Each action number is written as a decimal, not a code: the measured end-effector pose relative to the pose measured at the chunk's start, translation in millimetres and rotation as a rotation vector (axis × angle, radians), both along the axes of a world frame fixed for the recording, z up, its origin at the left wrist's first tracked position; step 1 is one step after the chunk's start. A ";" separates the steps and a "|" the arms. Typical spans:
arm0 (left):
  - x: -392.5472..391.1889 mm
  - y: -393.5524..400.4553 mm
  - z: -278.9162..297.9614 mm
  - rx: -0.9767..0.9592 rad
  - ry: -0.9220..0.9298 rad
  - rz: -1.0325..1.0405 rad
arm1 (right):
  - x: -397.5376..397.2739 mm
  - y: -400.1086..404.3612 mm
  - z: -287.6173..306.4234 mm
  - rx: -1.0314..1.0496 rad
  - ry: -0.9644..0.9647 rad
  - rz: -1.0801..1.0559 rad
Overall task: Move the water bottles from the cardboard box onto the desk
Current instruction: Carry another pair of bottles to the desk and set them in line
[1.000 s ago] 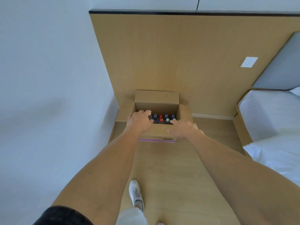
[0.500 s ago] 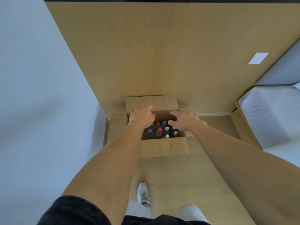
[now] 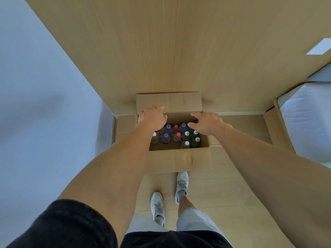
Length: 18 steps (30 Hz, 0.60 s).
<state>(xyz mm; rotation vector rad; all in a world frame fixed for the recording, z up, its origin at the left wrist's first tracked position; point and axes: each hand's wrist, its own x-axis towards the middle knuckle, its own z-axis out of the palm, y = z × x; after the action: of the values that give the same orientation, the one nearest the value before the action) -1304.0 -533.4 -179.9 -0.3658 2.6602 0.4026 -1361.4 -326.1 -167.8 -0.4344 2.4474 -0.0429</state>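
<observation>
Head view, single entry. Cardboard box (image 3: 179, 159): sitting on the wooden floor (image 3: 223, 190) against a wooden wall panel (image 3: 179, 42), all four flaps folded outward, its long side running left to right beneath both hands. Water bottles (image 3: 176, 136): standing upright inside the box, long axes vertical, caps pointing straight up toward the camera; caps are showing in blue, red, green and white, grouped in rows directly below and between the two hands. None is being lifted.

Left hand (image 3: 152, 118): reaching over the far-left corner of the box opening, fingers lying loosely extended and close together, fingertips resting at the base of the rear flap; it is gripping nothing, and whether the palm is touching the bottles underneath cannot be told.

Right hand (image 3: 206, 122): hovering over the far-right part of the opening, fingers spread and relaxed, thumb pointing inward toward the left hand; it is holding nothing and appears to be just above the green-capped bottles, contact not discernible.

Also in view: white shoes (image 3: 170, 194) standing on the floor just behind the near flap, nearer the person than the hands; a white bed (image 3: 308, 122) lying well to the right of the right hand; a pale wall (image 3: 35, 86) to the left of the left hand.
</observation>
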 end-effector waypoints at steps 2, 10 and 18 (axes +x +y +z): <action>-14.0 -1.7 -3.9 -0.001 -0.013 0.018 | -16.6 -0.5 -9.2 -0.006 -0.014 0.003; -59.1 -0.6 -37.0 0.019 -0.067 0.072 | -74.3 -5.8 -52.7 -0.024 -0.116 0.029; -75.0 -2.4 -102.6 0.056 -0.165 0.163 | -96.3 -12.7 -118.9 -0.008 -0.202 0.065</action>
<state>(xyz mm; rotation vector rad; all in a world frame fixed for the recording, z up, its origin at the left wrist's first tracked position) -1379.0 -535.8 -282.5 -0.5745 2.4619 0.4747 -1457.7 -338.9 -286.7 -0.4886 2.2339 -0.0662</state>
